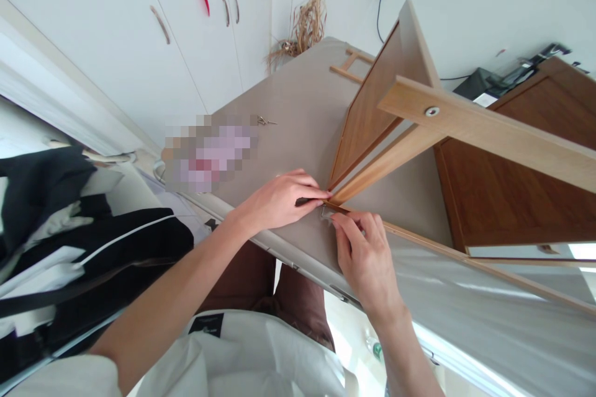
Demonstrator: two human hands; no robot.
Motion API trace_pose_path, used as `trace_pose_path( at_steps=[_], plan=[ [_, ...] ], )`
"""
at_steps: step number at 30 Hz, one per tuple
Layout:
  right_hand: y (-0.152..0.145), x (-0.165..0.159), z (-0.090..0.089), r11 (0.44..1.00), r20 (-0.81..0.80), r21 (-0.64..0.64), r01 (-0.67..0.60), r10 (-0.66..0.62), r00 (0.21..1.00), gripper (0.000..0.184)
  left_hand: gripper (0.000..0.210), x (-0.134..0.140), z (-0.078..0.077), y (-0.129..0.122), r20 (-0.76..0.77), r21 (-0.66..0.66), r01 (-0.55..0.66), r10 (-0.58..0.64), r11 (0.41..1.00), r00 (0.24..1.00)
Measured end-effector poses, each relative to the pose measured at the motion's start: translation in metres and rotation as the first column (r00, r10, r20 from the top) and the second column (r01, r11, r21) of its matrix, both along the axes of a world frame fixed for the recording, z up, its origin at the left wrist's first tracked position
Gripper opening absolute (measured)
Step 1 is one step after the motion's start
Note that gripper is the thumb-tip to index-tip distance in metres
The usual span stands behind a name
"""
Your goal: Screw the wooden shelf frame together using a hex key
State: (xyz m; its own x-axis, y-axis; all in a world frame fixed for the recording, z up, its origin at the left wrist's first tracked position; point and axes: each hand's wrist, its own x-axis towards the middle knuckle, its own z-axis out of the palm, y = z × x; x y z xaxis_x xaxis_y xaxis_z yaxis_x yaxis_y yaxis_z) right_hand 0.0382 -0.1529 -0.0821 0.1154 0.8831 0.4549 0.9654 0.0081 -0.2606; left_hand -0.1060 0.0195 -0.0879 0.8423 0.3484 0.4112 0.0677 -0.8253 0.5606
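Observation:
A light-brown wooden frame with panels stands tilted on the grey table, its lower corner near the table's front edge. My left hand reaches in from the left, thumb and fingertips pinched together at that corner. Just to the right, my right hand is closed, thumb against fingers, on a small shiny, see-through piece. This piece lies against a thin wooden strip running from the corner to the right. The piece's exact kind is too small to tell, and my fingers partly cover it.
The grey table carries small metal parts, a blurred-out patch and a small ladder-like wooden piece. A dark wooden panel stands at right. Dried stalks rise behind; dark clothes lie left.

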Motion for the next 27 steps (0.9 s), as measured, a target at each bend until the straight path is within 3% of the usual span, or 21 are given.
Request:
trace_pose_path(
  at_steps=[27],
  plan=[
    [0.0073,-0.0050,0.0035,0.997,0.129,0.043,0.067,-0.072,0.989,0.018,0.026,0.0002,-0.0006,0.0005,-0.021,-0.013,0.016,-0.016,1.000,1.000]
  ],
)
